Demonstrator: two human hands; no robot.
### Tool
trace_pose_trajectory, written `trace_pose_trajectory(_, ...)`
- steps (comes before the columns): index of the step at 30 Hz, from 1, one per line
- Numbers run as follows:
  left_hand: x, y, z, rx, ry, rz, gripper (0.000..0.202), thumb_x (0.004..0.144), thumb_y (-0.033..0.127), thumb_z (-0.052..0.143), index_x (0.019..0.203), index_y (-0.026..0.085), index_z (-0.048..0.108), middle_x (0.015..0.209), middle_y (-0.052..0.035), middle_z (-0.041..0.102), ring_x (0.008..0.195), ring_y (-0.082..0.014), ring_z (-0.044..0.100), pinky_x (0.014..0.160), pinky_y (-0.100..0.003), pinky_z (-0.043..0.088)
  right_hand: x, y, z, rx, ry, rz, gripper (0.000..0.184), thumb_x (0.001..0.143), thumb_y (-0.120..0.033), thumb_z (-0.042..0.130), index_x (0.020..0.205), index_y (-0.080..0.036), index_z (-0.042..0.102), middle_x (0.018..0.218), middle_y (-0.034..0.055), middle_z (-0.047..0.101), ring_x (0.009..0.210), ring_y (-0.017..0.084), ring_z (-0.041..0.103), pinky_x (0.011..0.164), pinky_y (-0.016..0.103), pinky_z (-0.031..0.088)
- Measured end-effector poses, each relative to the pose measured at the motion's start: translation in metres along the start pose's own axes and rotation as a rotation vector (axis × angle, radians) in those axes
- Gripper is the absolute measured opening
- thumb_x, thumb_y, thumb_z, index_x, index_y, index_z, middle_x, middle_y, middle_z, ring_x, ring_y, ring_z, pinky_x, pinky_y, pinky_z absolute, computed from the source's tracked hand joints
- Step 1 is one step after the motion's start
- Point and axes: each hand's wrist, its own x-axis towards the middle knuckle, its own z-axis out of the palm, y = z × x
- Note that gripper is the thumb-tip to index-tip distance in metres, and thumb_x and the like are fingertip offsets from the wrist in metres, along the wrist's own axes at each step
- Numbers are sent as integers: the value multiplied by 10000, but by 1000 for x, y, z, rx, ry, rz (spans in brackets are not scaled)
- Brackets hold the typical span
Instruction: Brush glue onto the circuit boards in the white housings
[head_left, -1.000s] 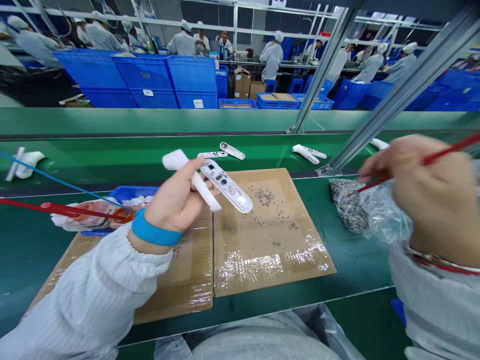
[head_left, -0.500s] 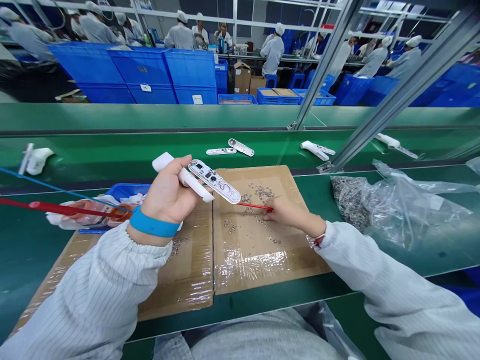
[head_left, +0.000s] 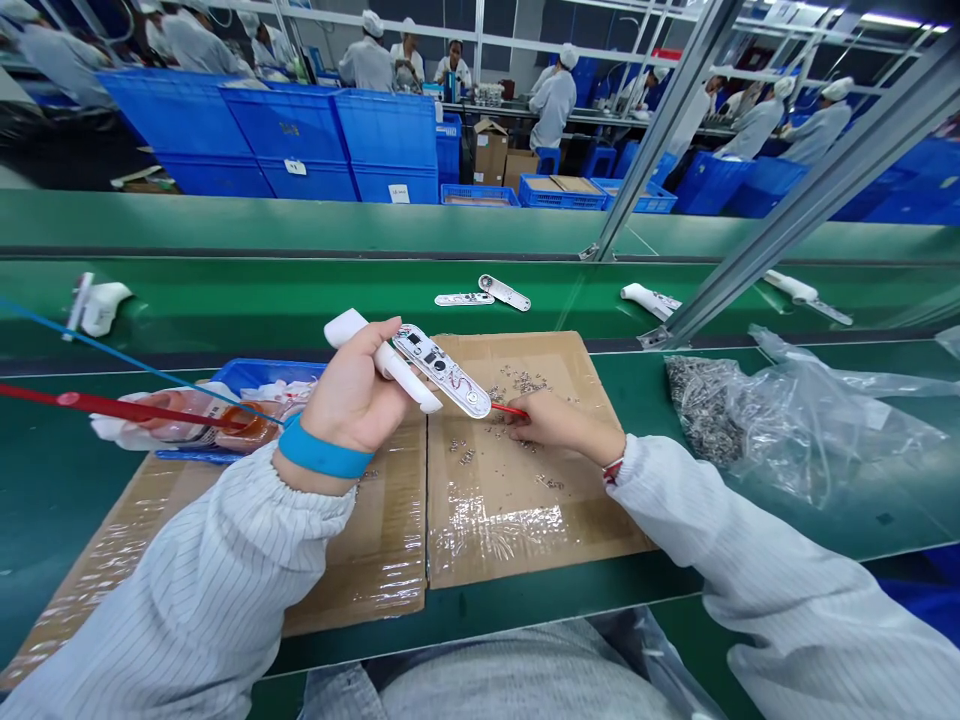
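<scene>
My left hand (head_left: 358,400), with a blue band at the wrist, grips a white plastic device casing (head_left: 409,378). A long half-shell carrying a circuit board and thin wires (head_left: 442,370) points to the lower right from that grip. My right hand (head_left: 551,420) is closed on a thin red tool (head_left: 511,410), whose far end is hidden by or close to the shell's rounded tip. Beneath it, small metal pieces (head_left: 529,382) lie scattered over a taped cardboard sheet (head_left: 480,555).
White device parts (head_left: 504,292) lie on the green conveyor belt (head_left: 300,285) beyond. A clear bag of small metal parts (head_left: 705,405) is at right, a blue tray (head_left: 251,375) at left. A metal post (head_left: 720,270) slants across the right. Co-workers (head_left: 553,105) sit behind blue bins (head_left: 289,130).
My right hand has moved left with the red tool, closer to the shell's tip. My left hand and the device sit slightly farther right, and the view has shifted a little.
</scene>
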Motion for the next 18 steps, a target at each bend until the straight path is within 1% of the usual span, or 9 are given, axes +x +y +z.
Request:
trace_pose_trajectory(2, 1, -1, 1, -42, 72, 21, 124, 766, 148, 550, 684, 203, 477, 833, -70, 602, 957, -251, 598, 844, -427, 522, 0, -1, -1, 9, -11, 1, 75, 808, -225, 611, 843, -174, 654, 705, 5, 613, 569, 123, 513, 529, 237, 339)
trace_pose_trajectory(4, 2, -1, 2, -63, 105, 46, 129, 780, 151, 535, 672, 196, 480, 836, -79, 596, 962, -263, 599, 833, -457, 529, 2, -4, -1, 16, -19, 6, 92, 806, -256, 636, 809, -167, 659, 672, 4, 602, 553, 127, 509, 520, 241, 336)
trace_pose_trajectory(6, 2, -1, 1, -69, 102, 57, 128, 788, 153, 534, 674, 189, 487, 847, -81, 597, 968, -266, 598, 831, -466, 534, 3, -7, 0, 25, -14, 0, 82, 808, -248, 645, 814, -169, 664, 681, 5, 606, 566, 129, 514, 537, 244, 342)
trace_pose_trajectory(9, 1, 0, -1, -79, 102, 67, 117, 793, 165, 541, 685, 185, 502, 844, -75, 603, 952, -250, 601, 834, -451, 540, 6, -10, 3, 35, 6, -7, 41, 810, -194, 640, 795, -163, 662, 697, 16, 609, 593, 135, 515, 564, 251, 345)
trace_pose_trajectory(12, 0, 1, -4, -91, 80, 61, 82, 787, 162, 535, 707, 174, 516, 840, -67, 606, 919, -244, 609, 828, -483, 536, 4, -7, 1, 65, 23, -1, 33, 810, -175, 636, 829, -174, 663, 711, 16, 614, 614, 142, 525, 575, 253, 348)
trace_pose_trajectory(15, -2, 0, -7, -135, 37, 57, 43, 752, 123, 513, 756, 161, 531, 863, -61, 609, 890, -237, 617, 825, -502, 527, -3, 1, -14, 111, 71, 30, 59, 829, -210, 614, 857, -182, 658, 734, 20, 618, 623, 146, 531, 562, 252, 348)
trace_pose_trajectory(18, -2, -6, -9, -216, -41, 54, 134, 707, 102, 489, 808, 163, 551, 890, -54, 613, 875, -223, 617, 837, -503, 513, -17, 8, -41, 172, 137, 89, 155, 865, -291, 566, 838, -158, 640, 712, 30, 608, 568, 132, 518, 525, 249, 354)
